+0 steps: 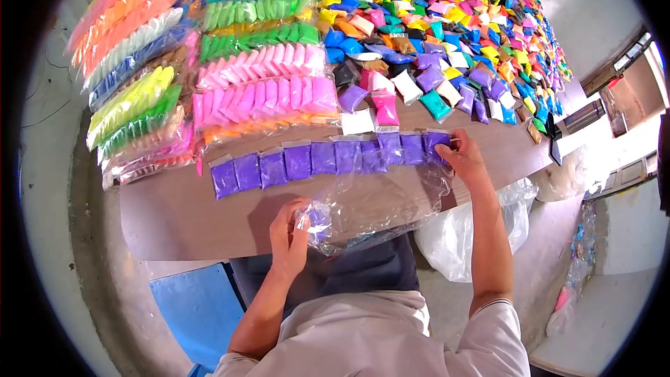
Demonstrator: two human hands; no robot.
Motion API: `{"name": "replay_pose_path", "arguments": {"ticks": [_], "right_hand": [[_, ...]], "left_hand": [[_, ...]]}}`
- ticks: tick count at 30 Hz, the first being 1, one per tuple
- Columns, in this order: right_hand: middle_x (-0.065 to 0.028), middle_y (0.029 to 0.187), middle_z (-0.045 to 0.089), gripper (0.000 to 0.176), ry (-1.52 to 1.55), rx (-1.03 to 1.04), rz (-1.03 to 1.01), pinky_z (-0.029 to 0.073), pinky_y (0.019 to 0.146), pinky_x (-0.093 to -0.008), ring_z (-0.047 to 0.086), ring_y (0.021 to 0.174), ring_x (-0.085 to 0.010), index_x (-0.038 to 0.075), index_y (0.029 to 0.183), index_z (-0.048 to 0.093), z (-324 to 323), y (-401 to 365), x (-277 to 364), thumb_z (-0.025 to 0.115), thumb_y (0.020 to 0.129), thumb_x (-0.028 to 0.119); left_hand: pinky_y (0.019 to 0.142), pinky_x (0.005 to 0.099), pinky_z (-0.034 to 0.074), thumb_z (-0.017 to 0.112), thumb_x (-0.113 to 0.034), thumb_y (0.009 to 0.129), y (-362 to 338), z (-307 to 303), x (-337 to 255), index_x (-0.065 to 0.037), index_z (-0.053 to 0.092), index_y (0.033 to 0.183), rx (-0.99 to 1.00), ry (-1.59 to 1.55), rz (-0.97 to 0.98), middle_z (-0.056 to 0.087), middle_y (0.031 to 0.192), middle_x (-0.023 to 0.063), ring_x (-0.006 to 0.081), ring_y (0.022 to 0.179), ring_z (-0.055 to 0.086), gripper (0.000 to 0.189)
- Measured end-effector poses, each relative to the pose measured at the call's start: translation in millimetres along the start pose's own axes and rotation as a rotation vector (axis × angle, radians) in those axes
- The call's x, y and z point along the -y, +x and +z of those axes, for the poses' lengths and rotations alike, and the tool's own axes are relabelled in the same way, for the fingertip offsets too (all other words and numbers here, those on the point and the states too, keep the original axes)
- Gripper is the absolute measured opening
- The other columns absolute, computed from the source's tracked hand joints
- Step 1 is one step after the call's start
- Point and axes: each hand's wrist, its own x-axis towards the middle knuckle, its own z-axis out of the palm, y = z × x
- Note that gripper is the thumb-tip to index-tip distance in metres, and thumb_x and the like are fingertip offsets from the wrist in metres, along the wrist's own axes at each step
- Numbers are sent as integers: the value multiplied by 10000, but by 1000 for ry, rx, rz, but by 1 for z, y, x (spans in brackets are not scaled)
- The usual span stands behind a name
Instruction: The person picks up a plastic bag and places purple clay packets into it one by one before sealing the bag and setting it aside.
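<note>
A row of several purple packets (298, 161) lies side by side along the table's near part. My right hand (463, 158) is at the row's right end, its fingers closed on the last purple packet (435, 145). Lower left of the row, my left hand (289, 232) holds a clear plastic bag (380, 206) at its left end, with something purple showing through beside the fingers. The bag stretches between my hands, below the row, and partly overlaps some packets.
Bagged rows of pink packets (265, 98) and other colours fill the table's left side. A large pile of loose multicoloured packets (447, 21) covers the back right. White plastic bags (481, 234) hang beyond the table edge (181, 257). A blue stool (199, 314) stands below left.
</note>
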Motion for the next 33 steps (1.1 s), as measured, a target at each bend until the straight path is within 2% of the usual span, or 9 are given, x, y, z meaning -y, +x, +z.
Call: {"name": "replay_pose_path", "arguments": {"ticks": [4, 6, 10, 12, 16, 18, 22, 28, 33], "right_hand": [[-16, 793, 641, 242, 46, 143, 101, 423, 571, -250, 551, 679, -76, -15, 992, 656, -12, -2, 15, 738, 848, 161], [-19, 826, 649, 314, 134, 200, 274, 455, 611, -265, 581, 719, -96, -12, 1066, 650, -23, -7, 23, 743, 814, 151], [-47, 944, 654, 474, 284, 127, 333, 487, 660, -285, 618, 793, -132, -16, 1213, 594, -50, -21, 8, 739, 800, 164], [-54, 924, 654, 531, 440, -242, 305, 478, 641, -272, 619, 762, -137, -28, 1273, 559, -62, -39, 35, 703, 812, 194], [-80, 1011, 645, 618, 430, -479, 136, 522, 743, -286, 641, 854, -164, -28, 1326, 501, -60, -97, 96, 676, 756, 138], [-87, 1025, 646, 614, 359, -91, -85, 526, 794, -296, 646, 909, -174, -24, 1284, 513, -54, -130, 118, 699, 710, 97], [-118, 942, 654, 539, 72, 229, -413, 543, 723, -327, 678, 836, -230, 16, 1202, 580, 15, -148, 154, 746, 697, 110], [-178, 966, 631, 523, -137, 170, -374, 555, 691, -412, 666, 809, -356, 72, 1230, 598, 89, -148, 150, 758, 734, 110], [-148, 987, 623, 671, -136, 290, -281, 556, 724, -377, 670, 813, -270, 34, 1328, 533, 108, -160, 154, 800, 715, 101]], "left_hand": [[732, 245, 439, 524, -60, 940, 1, 0, -7, 27, 615, 1116, 9, 47, -3, 621, 1124, 86, 113, 905, 552, 217], [718, 240, 433, 527, -61, 939, 0, 0, -10, 27, 614, 1114, 3, 52, -20, 623, 1112, 82, 105, 885, 545, 214], [688, 226, 419, 537, -67, 940, 0, 0, -1, 27, 615, 1111, -14, 55, 47, 629, 1087, 76, 85, 836, 529, 210], [687, 226, 418, 539, -66, 940, 1, 2, -2, 27, 615, 1115, -19, 33, 12, 629, 1081, 73, 82, 829, 527, 212], [685, 227, 417, 540, -66, 941, 1, 1, -2, 29, 612, 1125, 0, 15, 0, 629, 1061, 65, 79, 816, 522, 219], [672, 227, 407, 537, -70, 944, 2, 3, -4, 31, 609, 1123, -21, -4, 22, 628, 1047, 58, 76, 800, 508, 218], [648, 224, 396, 548, -86, 950, -1, 0, 0, 28, 613, 1110, -11, -5, -25, 628, 1042, 49, 64, 762, 490, 207], [673, 232, 425, 560, -99, 949, -1, 0, -2, 23, 616, 1117, -12, 0, 11, 631, 1073, 62, 74, 793, 512, 215], [706, 246, 447, 557, -94, 951, 0, 2, -1, 26, 619, 1113, -23, -15, 20, 636, 1082, 73, 94, 824, 532, 211]]}}
